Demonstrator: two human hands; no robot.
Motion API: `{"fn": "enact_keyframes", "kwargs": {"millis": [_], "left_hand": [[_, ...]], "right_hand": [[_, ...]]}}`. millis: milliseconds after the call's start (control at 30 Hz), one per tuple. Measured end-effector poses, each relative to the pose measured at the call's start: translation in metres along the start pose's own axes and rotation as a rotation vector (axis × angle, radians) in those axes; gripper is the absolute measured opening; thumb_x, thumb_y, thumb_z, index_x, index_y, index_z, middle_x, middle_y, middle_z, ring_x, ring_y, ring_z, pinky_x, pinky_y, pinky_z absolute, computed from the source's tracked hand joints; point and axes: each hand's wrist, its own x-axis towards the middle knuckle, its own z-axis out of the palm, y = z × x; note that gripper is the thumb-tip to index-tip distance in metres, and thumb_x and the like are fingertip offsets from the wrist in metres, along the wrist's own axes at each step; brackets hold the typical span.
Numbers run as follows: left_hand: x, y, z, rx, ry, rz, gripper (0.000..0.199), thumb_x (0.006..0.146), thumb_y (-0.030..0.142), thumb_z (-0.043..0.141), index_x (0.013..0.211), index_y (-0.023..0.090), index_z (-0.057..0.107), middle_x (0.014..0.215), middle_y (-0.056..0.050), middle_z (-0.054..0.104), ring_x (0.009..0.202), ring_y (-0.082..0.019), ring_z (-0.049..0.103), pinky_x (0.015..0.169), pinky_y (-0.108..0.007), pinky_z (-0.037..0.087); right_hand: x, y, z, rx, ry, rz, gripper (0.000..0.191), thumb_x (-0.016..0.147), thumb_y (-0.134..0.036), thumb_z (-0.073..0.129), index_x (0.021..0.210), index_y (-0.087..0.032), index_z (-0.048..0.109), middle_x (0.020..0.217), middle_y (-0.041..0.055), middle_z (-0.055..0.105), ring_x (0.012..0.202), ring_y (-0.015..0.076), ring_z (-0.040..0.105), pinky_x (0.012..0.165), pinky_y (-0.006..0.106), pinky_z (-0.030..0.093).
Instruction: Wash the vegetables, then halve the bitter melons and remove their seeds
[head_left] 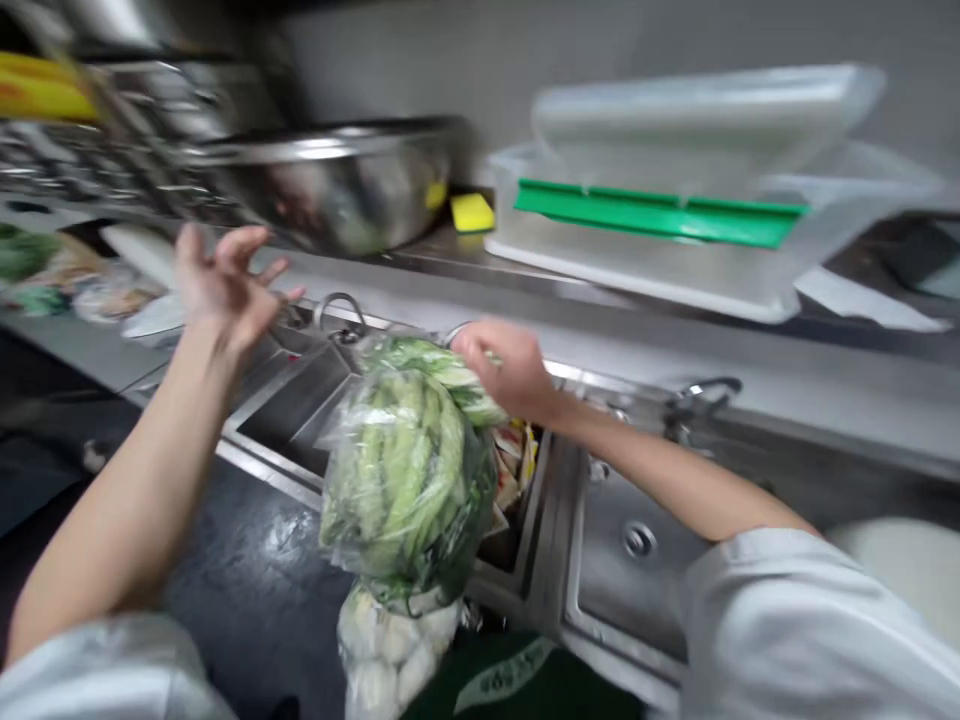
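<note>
Head view, blurred by motion. The right hand (504, 372) has its grip closed on the top of a clear plastic bag of green leafy vegetables (409, 470), which hangs upright over the front edge of a steel sink (300, 410), with its lower end below the sink's rim. The pale stem ends of the vegetables (386, 650) show at the bottom of the bag. The left hand (221, 285) is raised above the sink's left corner, its grip wide and the fingers spread, holding nothing and well apart from the bag. Behind the sink runs a steel surface (750, 360). On the surface, toward its left end, stands a large steel bowl (337, 190), with a yellow sponge (472, 212) just beside it. To the right lie stacked clear plastic containers (705, 130) with a green strip (660, 212) between them. A tap handle (701, 395) sits at the back edge of the sink's right basin.
</note>
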Motion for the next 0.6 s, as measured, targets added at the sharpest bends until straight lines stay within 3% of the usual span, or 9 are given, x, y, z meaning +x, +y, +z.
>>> {"fn": "enact_keyframes", "kwargs": {"millis": [33,100,167,267,300,333,433,500,600], "left_hand": [[-0.027,-0.019,0.003,0.027,-0.125,-0.041,0.065,0.102,0.054,0.015,0.112,0.02,0.069,0.119,0.011,0.073,0.121,-0.021,0.059,0.092,-0.043,0.046],[-0.08,-0.063,0.01,0.14,-0.257,-0.214,0.065,0.099,0.063,0.025,0.082,0.025,0.075,0.094,0.009,0.079,0.123,-0.023,0.06,0.093,-0.043,0.048],[-0.134,-0.114,0.025,0.308,-0.401,-0.38,0.059,0.086,0.074,0.043,0.063,0.029,0.073,0.08,0.006,0.079,0.123,-0.026,0.063,0.093,-0.043,0.052],[-0.219,-0.196,0.07,0.522,-0.653,-0.543,0.034,0.073,0.066,0.067,0.077,0.035,0.08,0.106,0.002,0.079,0.126,-0.031,0.062,0.099,-0.04,0.054],[-0.246,-0.223,0.092,0.514,-0.715,-0.565,0.029,0.072,0.06,0.072,0.082,0.034,0.081,0.112,0.001,0.078,0.127,-0.032,0.061,0.1,-0.039,0.054],[-0.271,-0.249,0.117,0.462,-0.775,-0.597,0.027,0.072,0.054,0.075,0.087,0.032,0.081,0.118,-0.002,0.076,0.128,-0.031,0.06,0.102,-0.036,0.053],[-0.323,-0.317,0.205,0.229,-0.701,-0.776,0.029,0.081,0.046,0.073,0.096,0.022,0.079,0.124,-0.01,0.073,0.12,-0.029,0.064,0.09,-0.03,0.055],[-0.336,-0.353,0.268,0.014,-0.609,-0.868,0.037,0.093,0.048,0.061,0.11,0.019,0.075,0.132,-0.013,0.068,0.115,-0.026,0.066,0.083,-0.029,0.056],[-0.331,-0.391,0.354,-0.277,-0.506,-0.908,0.049,0.103,0.052,0.038,0.128,0.022,0.067,0.137,-0.012,0.064,0.111,-0.023,0.067,0.081,-0.031,0.057]], "right_hand": [[-0.05,0.004,0.0,-0.046,-0.093,0.034,0.028,0.099,-0.04,0.051,0.086,-0.026,0.071,0.09,0.0035,0.07,0.092,0.0192,0.068,0.097,0.035,0.053],[-0.148,0.02,-0.003,-0.123,-0.243,0.202,0.03,0.095,-0.039,0.059,0.069,-0.026,0.067,0.074,0.0018,0.067,0.077,0.0175,0.066,0.09,0.031,0.054],[-0.233,0.048,-0.017,-0.165,-0.255,0.458,0.031,0.092,-0.035,0.066,0.062,-0.026,0.065,0.069,0.0012,0.067,0.071,0.0161,0.065,0.082,0.026,0.053],[-0.322,0.104,-0.079,-0.332,-0.247,1.04,0.023,0.078,-0.016,0.077,0.059,-0.02,0.063,0.07,0.0043,0.069,0.077,0.0182,0.068,0.082,0.025,0.05],[-0.34,0.125,-0.108,-0.408,-0.177,1.228,0.013,0.075,-0.01,0.077,0.069,-0.018,0.069,0.081,0.0071,0.074,0.087,0.02,0.069,0.087,0.025,0.049],[-0.353,0.148,-0.139,-0.467,-0.133,1.303,0.012,0.076,-0.006,0.074,0.083,-0.015,0.073,0.097,0.0127,0.075,0.1,0.0234,0.068,0.093,0.029,0.048],[-0.372,0.214,-0.227,-0.58,-0.062,1.362,0.042,0.082,-0.001,0.063,0.123,-0.006,0.064,0.145,0.029,0.052,0.138,0.0319,0.046,0.112,0.044,0.035],[-0.381,0.251,-0.269,-0.594,-0.007,1.362,0.054,0.083,0.0,0.061,0.137,-0.003,0.054,0.159,0.0318,0.031,0.15,0.0336,0.027,0.119,0.05,0.024],[-0.402,0.292,-0.301,-0.362,0.127,1.39,0.042,0.081,0.0,0.063,0.123,0.001,0.061,0.152,0.0356,0.039,0.149,0.036,0.028,0.118,0.049,0.026]]}}
